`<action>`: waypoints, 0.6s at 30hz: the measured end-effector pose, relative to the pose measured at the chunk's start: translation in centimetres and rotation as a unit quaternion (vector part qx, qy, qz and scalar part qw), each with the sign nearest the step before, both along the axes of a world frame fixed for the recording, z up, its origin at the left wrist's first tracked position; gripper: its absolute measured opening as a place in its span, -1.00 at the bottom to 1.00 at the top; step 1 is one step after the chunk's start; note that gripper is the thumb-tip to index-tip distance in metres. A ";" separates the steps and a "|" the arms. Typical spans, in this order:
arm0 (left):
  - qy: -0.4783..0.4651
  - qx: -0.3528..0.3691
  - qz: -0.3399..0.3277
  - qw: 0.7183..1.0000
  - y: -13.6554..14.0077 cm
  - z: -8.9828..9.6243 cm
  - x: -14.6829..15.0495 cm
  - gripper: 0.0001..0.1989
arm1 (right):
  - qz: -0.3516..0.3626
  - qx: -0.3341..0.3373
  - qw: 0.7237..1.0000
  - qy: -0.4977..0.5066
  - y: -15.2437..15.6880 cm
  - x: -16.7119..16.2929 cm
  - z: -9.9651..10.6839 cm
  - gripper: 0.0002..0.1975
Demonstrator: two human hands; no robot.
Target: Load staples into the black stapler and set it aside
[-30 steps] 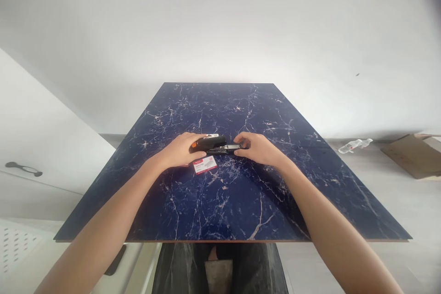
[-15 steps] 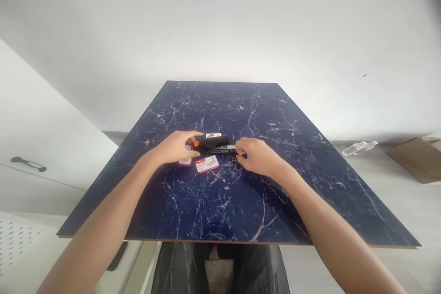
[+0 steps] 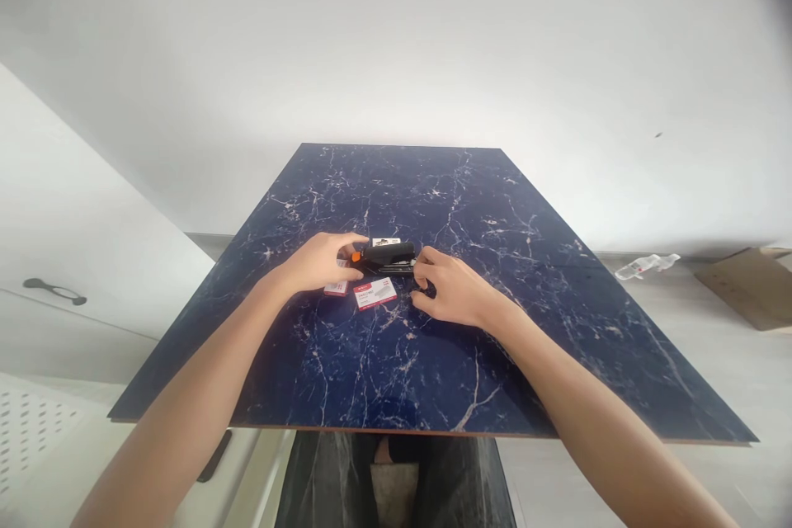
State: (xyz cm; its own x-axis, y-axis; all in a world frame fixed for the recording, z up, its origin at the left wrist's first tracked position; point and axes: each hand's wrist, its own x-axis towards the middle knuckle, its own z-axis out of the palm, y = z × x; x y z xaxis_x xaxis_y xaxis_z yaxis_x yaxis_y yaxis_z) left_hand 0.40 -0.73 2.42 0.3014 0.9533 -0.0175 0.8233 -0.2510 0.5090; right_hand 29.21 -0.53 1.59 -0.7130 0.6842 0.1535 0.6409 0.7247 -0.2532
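A black stapler (image 3: 391, 252) with an orange part at its left end lies on the dark blue marbled table (image 3: 384, 363). Thumb and fingers of my left hand (image 3: 318, 262) grip that orange end from either side. At the opposite end, my right hand (image 3: 449, 285) has its fingers curled against the stapler's metal strip, most of which they hide. Just in front of the stapler lies a red and white box (image 3: 375, 294). A second red and white box (image 3: 336, 289) is partly covered by my left hand. Behind the stapler a white card-like piece (image 3: 387, 241) shows.
The table's far edge is close to a pale wall (image 3: 396, 41). On the floor to the right are a clear plastic bottle (image 3: 647, 266) and a cardboard box (image 3: 746, 289). A white cabinet door with a dark handle (image 3: 54, 291) stands to the left.
My right hand has moved left toward the stapler, and less of the metal strip sticks out of its right end. My left hand keeps its hold.
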 end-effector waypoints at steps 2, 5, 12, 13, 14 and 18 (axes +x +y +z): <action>-0.001 -0.001 -0.001 1.000 0.0 0.1 0.0 -0.33 | 0.003 -0.005 1.000 -0.006 -0.1 -0.1 0.0 -0.86; -0.002 -0.004 -0.002 1.000 0.0 0.2 0.1 -0.33 | 0.012 -0.006 1.000 -0.010 -0.2 -0.4 -0.1 -0.86; -0.008 0.006 -0.001 1.000 0.0 0.1 0.2 -0.37 | 0.036 -0.006 0.999 0.027 -0.2 -0.5 -1.0 -0.89; -0.010 0.009 -0.001 1.000 0.0 0.0 0.2 -0.38 | 0.037 -0.008 0.999 0.032 -0.2 -0.5 -1.1 -0.89; -0.011 0.011 -0.001 1.000 0.0 0.0 0.2 -0.38 | 0.039 -0.012 0.999 0.037 -0.1 -0.5 -1.2 -0.89; -0.012 0.011 -0.005 1.000 0.0 0.0 0.2 -0.39 | 0.045 -0.029 0.997 0.057 0.0 -0.4 -1.3 -0.88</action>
